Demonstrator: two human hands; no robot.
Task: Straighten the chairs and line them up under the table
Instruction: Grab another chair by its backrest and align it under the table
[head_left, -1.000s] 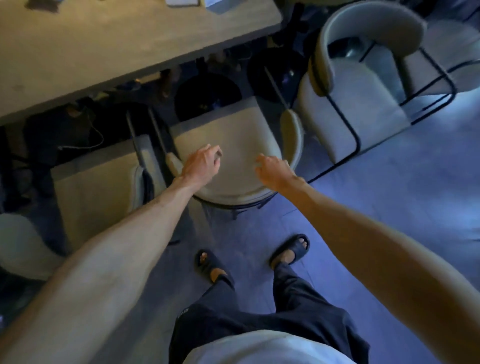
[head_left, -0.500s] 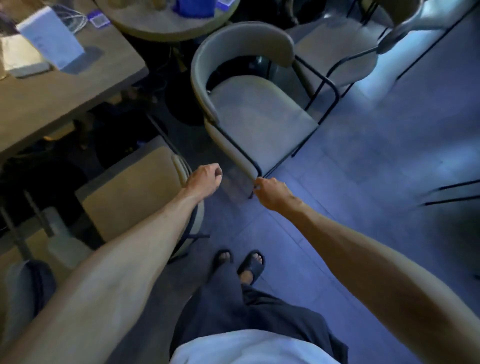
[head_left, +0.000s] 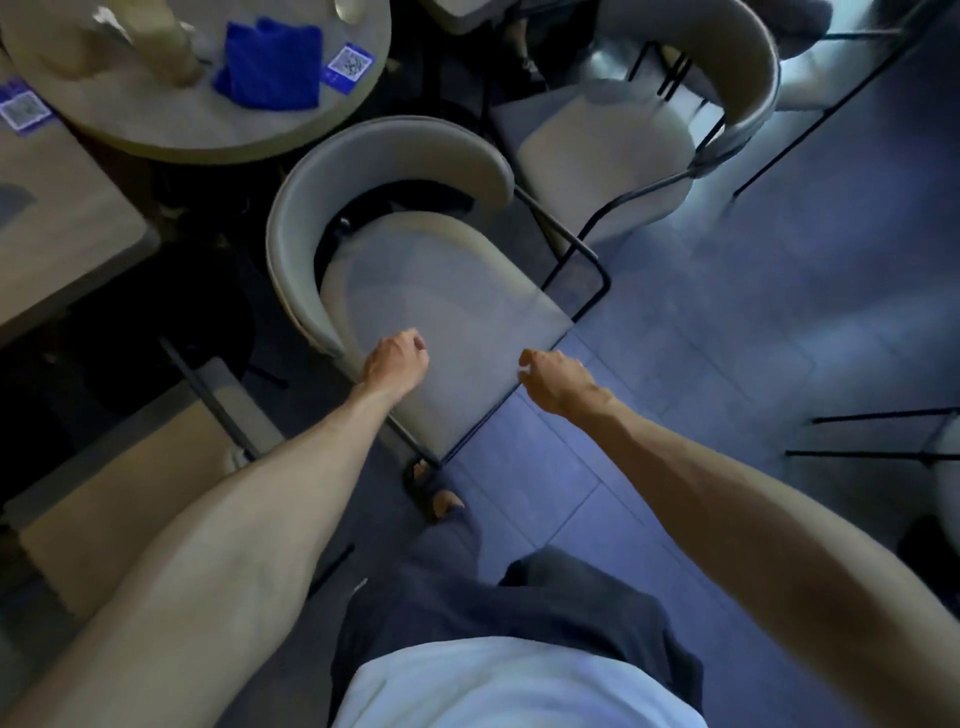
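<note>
The person's left hand (head_left: 396, 358) hung over the seat of the gray chair (head_left: 447, 301), near the end of its curved back. Its fingers were loosely curled and held nothing. The right hand (head_left: 553, 379) was at the front edge of the seat with its fingers bent, but it was not clear if they were touching the seat or gripping it.

The gray chair stood beside the round table (head_left: 208, 135), turned so that its back faced the table and its seat pointed out at the person. It looked like it would need a big turn.

That turn could go wrong. The second chair (head_left: 613, 145) stood just beside it, so their black metal legs could bang or catch. The person's foot (head_left: 434, 493) was right by the chair's front corner and might get bumped. A hard push could hit the round table and shake the blue cloth (head_left: 270, 62) and the blurry things near it.
</note>
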